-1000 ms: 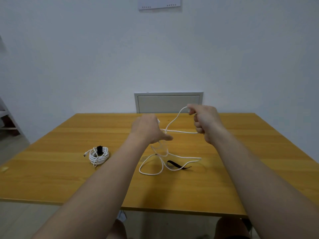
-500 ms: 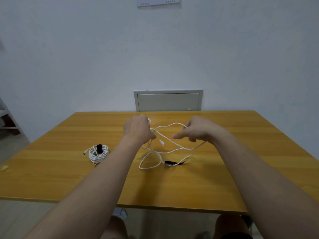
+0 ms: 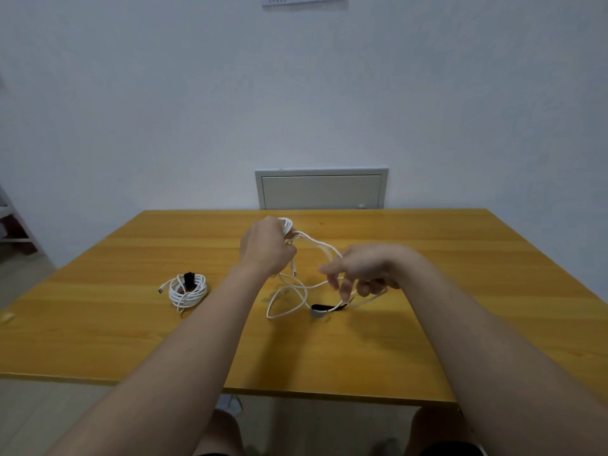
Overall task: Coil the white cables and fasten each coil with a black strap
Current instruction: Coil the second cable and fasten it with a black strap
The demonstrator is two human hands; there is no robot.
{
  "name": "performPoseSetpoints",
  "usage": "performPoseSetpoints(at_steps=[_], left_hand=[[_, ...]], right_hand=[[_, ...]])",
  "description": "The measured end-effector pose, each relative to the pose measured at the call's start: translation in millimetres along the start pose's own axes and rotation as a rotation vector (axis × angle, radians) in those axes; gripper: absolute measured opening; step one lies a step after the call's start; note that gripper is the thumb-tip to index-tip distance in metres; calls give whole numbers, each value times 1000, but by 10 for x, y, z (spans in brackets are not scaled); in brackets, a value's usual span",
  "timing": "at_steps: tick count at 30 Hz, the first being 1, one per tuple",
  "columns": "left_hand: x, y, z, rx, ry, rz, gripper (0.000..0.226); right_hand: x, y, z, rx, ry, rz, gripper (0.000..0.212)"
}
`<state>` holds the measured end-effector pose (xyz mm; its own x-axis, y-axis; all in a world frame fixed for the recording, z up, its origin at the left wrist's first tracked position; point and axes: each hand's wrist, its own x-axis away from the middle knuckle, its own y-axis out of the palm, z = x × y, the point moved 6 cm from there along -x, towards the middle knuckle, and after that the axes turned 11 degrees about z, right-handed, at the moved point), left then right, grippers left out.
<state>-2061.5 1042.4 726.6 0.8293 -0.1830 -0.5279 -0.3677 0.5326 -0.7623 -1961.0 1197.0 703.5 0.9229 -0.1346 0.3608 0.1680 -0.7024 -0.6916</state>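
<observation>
My left hand grips a small bundle of loops of a loose white cable above the middle of the wooden table. Two strands run from it to my right hand, which holds the cable with curled fingers; the hand is blurred. The cable's slack lies in a loop on the table below both hands, and its plug end hangs under my left hand. A loose black strap lies on the table under my right hand. To the left rests a coiled white cable fastened with a black strap.
A grey wall cabinet stands behind the table's far edge. A small pale scrap lies near the table's left edge. My knees show below the near edge.
My right hand has come down and to the right, from high beside my left hand to just above the black strap. My left hand has gathered more loops of cable.
</observation>
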Motion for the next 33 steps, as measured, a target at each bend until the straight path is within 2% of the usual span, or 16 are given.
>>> performPoseSetpoints(at_steps=[3,5,9,10,17,22,26,28,30,33], left_hand=[[11,-8,-9,99,-68,-25,9],[16,8,14,166,-98,-61,10],[13,42,80,319,-158,-126,2],[11,42,77,354,-187,-131,9],[68,87,81,483,-246,-169,57],[67,138,91,411,-232,-189,37],[44,117,105,374,-235,-158,29],[51,107,98,338,-255,-164,27],[58,117,89,354,-274,-171,27],[51,139,99,416,-284,-177,29]], right_hand=[[-45,-161,-61,-329,-77,302,47],[-22,-235,-98,-522,-133,442,48],[3,-301,-171,-640,-262,616,47],[7,-309,-187,-664,-290,637,47],[25,-367,-214,-851,-364,647,49],[52,-368,-245,-931,-433,645,47],[67,-335,-239,-1047,-439,677,49],[64,-342,-253,-1099,-459,687,43],[50,-350,-270,-1167,-475,648,35],[32,-324,-263,-1369,-485,529,34]])
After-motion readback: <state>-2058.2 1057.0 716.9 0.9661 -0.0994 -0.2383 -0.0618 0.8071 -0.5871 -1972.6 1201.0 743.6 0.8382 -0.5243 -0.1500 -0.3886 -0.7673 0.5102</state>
